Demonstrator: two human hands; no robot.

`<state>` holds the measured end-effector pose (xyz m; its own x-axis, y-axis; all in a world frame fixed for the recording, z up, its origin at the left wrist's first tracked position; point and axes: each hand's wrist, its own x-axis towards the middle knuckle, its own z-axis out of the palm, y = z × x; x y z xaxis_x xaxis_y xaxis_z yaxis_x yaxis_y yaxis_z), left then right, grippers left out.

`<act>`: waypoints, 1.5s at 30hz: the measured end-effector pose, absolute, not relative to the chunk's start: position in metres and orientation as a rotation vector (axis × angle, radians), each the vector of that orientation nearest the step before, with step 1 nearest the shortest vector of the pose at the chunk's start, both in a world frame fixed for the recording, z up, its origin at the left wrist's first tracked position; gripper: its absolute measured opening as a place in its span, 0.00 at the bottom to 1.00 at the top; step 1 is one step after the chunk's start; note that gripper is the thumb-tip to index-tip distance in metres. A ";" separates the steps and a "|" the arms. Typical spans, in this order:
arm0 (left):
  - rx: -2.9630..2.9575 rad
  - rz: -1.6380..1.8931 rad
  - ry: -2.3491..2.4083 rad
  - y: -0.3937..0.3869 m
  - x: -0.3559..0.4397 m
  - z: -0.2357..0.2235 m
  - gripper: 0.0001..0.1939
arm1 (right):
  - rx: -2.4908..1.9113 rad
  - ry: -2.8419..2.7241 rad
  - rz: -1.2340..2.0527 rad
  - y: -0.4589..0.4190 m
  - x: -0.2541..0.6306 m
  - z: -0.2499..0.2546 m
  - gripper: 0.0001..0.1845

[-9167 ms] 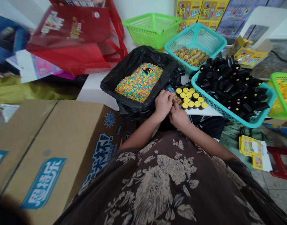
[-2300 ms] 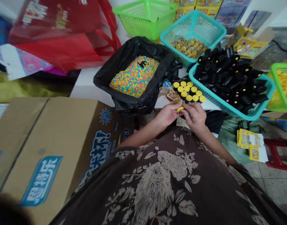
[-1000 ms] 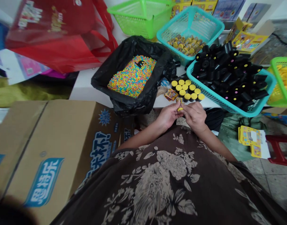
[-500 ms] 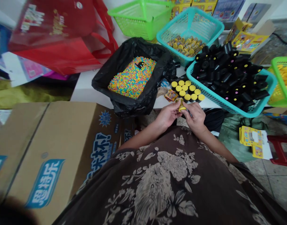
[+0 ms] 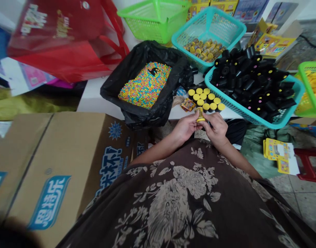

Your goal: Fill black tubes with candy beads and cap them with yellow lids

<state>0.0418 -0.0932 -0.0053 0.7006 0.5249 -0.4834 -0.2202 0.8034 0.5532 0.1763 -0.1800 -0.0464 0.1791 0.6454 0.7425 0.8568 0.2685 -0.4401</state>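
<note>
Between my fingertips is a small yellow-capped bottle (image 5: 200, 115) with a printed yellow wrap, its cap end toward me. My left hand (image 5: 185, 127) pinches it from the left, and my right hand (image 5: 216, 127) grips it from the right. Just beyond them on the table edge stand several black bottles with yellow caps (image 5: 206, 106), grouped upright. Beside that group, to the left, lie small printed labels (image 5: 187, 104). My fingers hide part of the held bottle.
A black bag of colored candy balls (image 5: 147, 86) lies left of center. A teal basket of black bottles (image 5: 276, 124) stands right; another teal basket (image 5: 212, 17) holds wrapped bottles. A green basket (image 5: 158, 24), a red bag (image 5: 70, 51) and a large carton (image 5: 67, 144) surround the table.
The held bottle has tilted slightly more upright, showing more of its printed side. My right fingers have shifted a little; both hands keep their hold.
</note>
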 end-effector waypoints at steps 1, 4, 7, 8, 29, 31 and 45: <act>0.480 0.429 0.674 -0.093 0.042 -0.005 0.08 | -1.431 -1.529 -0.249 -0.180 0.176 -0.047 0.14; 0.471 0.408 0.667 -0.093 0.042 -0.006 0.09 | -1.444 -1.540 -0.227 -0.178 0.177 -0.048 0.12; 0.476 0.379 0.684 -0.090 0.042 -0.009 0.11 | -1.436 -1.558 -0.261 -0.177 0.177 -0.048 0.10; 0.477 0.382 0.701 -0.089 0.042 -0.009 0.11 | -1.426 -1.557 -0.275 -0.177 0.177 -0.048 0.10; 0.540 0.478 0.674 -0.091 0.044 -0.009 0.09 | -1.561 -1.620 -0.419 -0.182 0.177 -0.051 0.13; 0.521 0.513 0.633 -0.092 0.047 -0.008 0.08 | -1.583 -1.553 -0.479 -0.180 0.172 -0.053 0.15; 0.745 0.473 0.693 -0.084 0.041 -0.011 0.14 | -1.467 -1.346 0.197 -0.185 0.182 -0.035 0.11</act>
